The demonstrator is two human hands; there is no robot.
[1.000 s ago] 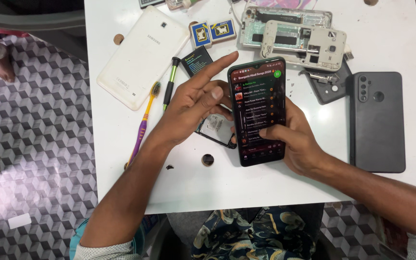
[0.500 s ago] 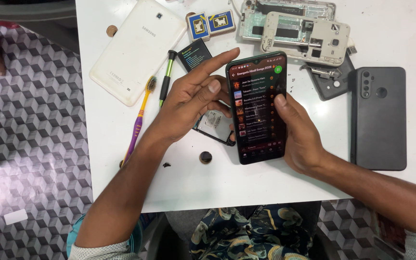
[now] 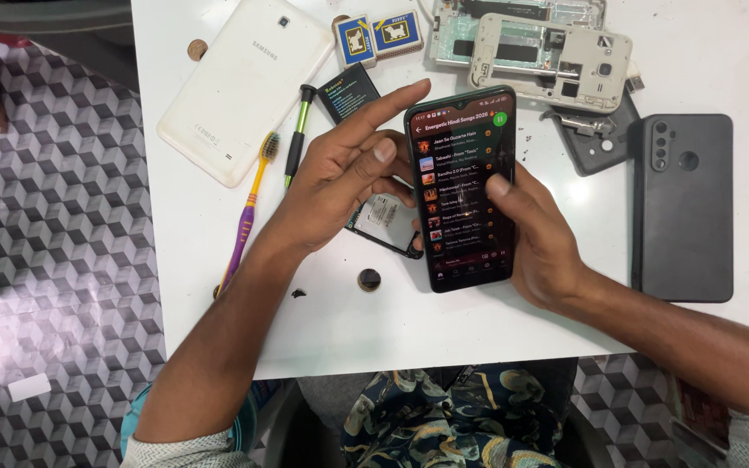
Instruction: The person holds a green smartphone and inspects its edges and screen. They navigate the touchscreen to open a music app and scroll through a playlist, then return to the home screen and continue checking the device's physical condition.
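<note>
My right hand (image 3: 541, 244) grips a black smartphone (image 3: 461, 186) whose lit screen shows a list of rows; the thumb rests on the screen's right side. My left hand (image 3: 344, 178) hovers beside the phone's left edge, fingers apart, index finger stretched toward the phone's top corner, holding nothing. Under the phone and left hand lies an opened dark phone part (image 3: 387, 224) on the white table (image 3: 444, 329).
A white tablet (image 3: 244, 87) lies back-up at the far left, with a purple-and-yellow toothbrush (image 3: 249, 212) and a green-black screwdriver (image 3: 296, 134) beside it. Two small blue boxes (image 3: 377, 36), a stripped phone frame (image 3: 548, 56), a dark phone (image 3: 683, 206) face-down at right, a small round cap (image 3: 368, 279).
My left index finger has lifted off the screen and now points past the phone's top. The list on the screen has changed. The view has shifted slightly.
</note>
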